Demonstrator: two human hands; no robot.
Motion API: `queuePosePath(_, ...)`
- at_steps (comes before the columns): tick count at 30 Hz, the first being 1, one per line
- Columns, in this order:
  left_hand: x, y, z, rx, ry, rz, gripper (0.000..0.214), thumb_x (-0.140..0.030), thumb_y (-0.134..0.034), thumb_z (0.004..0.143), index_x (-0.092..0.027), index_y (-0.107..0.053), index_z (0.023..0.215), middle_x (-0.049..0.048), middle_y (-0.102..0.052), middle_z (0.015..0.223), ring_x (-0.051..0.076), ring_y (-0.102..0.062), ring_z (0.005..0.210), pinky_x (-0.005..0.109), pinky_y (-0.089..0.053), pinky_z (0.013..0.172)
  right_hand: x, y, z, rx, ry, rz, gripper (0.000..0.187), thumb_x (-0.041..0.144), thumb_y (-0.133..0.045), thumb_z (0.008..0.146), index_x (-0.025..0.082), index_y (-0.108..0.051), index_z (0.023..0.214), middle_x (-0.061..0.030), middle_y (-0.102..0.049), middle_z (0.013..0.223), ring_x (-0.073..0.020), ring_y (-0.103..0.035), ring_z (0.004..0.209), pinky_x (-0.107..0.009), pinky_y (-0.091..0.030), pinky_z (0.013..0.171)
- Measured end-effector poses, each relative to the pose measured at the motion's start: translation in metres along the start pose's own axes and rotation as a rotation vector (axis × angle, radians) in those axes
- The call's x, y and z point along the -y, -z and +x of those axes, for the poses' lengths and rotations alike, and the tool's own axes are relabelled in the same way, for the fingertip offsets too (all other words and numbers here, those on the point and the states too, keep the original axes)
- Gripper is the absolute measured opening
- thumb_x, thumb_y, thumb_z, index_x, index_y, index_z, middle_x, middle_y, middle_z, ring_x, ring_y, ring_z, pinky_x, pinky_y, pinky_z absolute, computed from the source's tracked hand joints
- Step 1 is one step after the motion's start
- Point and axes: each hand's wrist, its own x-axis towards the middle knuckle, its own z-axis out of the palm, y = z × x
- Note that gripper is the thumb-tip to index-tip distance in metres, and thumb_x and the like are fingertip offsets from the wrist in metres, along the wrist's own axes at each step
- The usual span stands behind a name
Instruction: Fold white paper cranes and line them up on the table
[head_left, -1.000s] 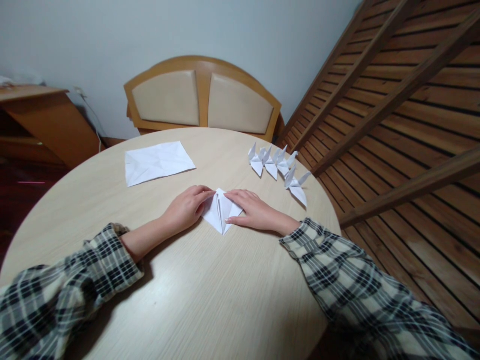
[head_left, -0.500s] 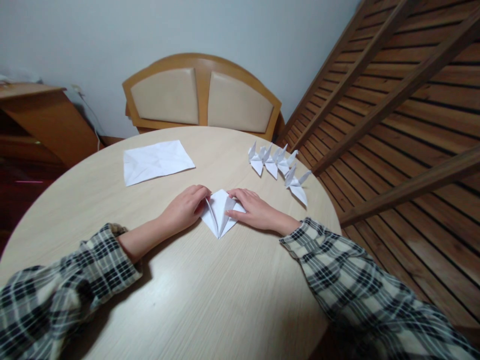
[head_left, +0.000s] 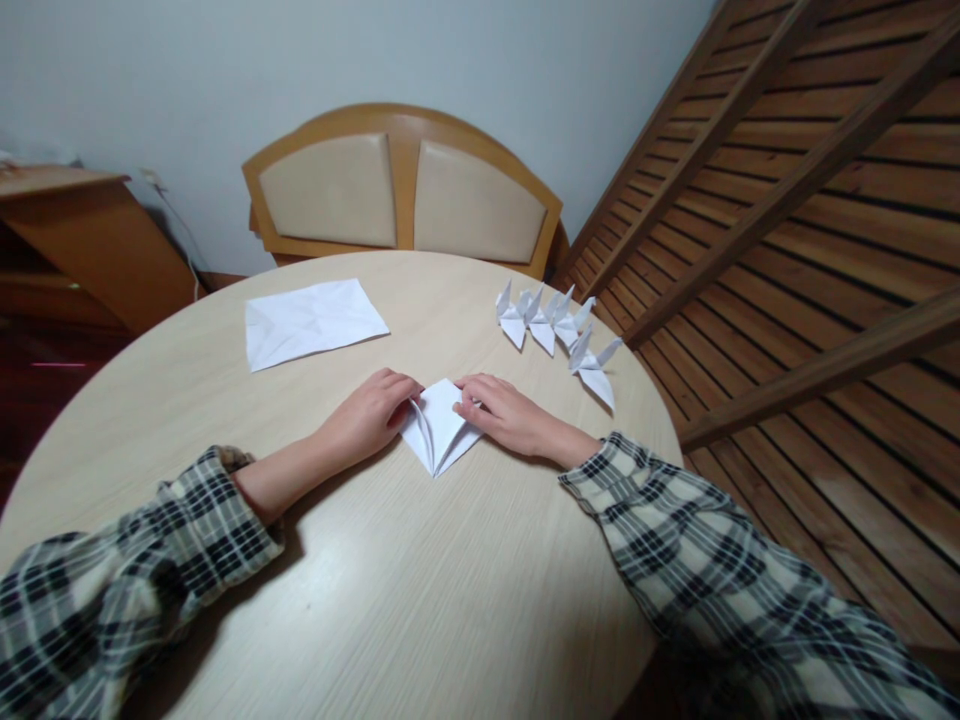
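A white folded paper, diamond-shaped with one point toward me, lies on the round table. My left hand is closed on its left edge, where a flap stands slightly raised. On the opposite side, my right hand pinches the right flap between thumb and fingers. The fingertips of both hands are partly hidden behind the paper and knuckles.
Several white paper cranes stand at the table's back right. A creased white sheet lies at the back left. Beyond the table is a padded headboard-shaped chair back; wooden slats rise at the right.
My right thumb has moved up and the right flap has swung outward to the right, showing more of the paper's middle. My left hand has stayed nearly still.
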Motion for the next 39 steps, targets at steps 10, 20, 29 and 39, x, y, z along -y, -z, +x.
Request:
queuePosePath(10,-0.001,0.001,0.000,0.009,0.003,-0.024,0.019,-0.008,-0.045,0.086,-0.017,-0.060,0.092,0.0109,-0.071,0.097,0.025,-0.059,0.095,0.043,-0.050,0.085,-0.005,-0.003,0.000,0.016,0.024,-0.041,0.027,0.042,-0.054,0.097,0.020,-0.056,0.081,-0.0093,-0.063,0.116,-0.0230,-0.054,0.116,-0.040,-0.041,0.101)
queuePosePath(20,-0.015,0.017,-0.001,-0.012,-0.135,-0.178,0.017,-0.021,-0.052,0.083,-0.018,-0.065,0.093,0.0088,-0.071,0.110,0.025,-0.060,0.105,0.043,-0.046,0.095,-0.005,-0.004,-0.004,0.014,-0.044,-0.112,0.019,0.037,-0.066,0.090,0.021,-0.056,0.085,-0.0088,-0.059,0.128,-0.0245,-0.052,0.121,-0.041,-0.038,0.104)
queuePosePath(29,-0.019,0.016,0.000,-0.034,-0.095,-0.228,0.017,-0.033,-0.055,0.092,-0.019,-0.064,0.090,0.0059,-0.073,0.098,0.022,-0.063,0.094,0.038,-0.049,0.088,-0.004,-0.002,-0.003,0.033,-0.051,-0.119,0.019,0.038,-0.064,0.090,0.022,-0.056,0.088,-0.0092,-0.060,0.122,-0.0252,-0.053,0.118,-0.042,-0.040,0.103)
queuePosePath(39,-0.017,0.018,-0.002,0.004,-0.085,-0.348,0.012,-0.026,-0.054,0.089,-0.020,-0.064,0.092,0.0055,-0.072,0.097,0.021,-0.064,0.095,0.038,-0.050,0.089,-0.003,-0.002,-0.003,0.040,-0.061,-0.098,0.017,0.036,-0.065,0.090,0.021,-0.056,0.086,-0.0100,-0.059,0.127,-0.0255,-0.049,0.126,-0.043,-0.038,0.106)
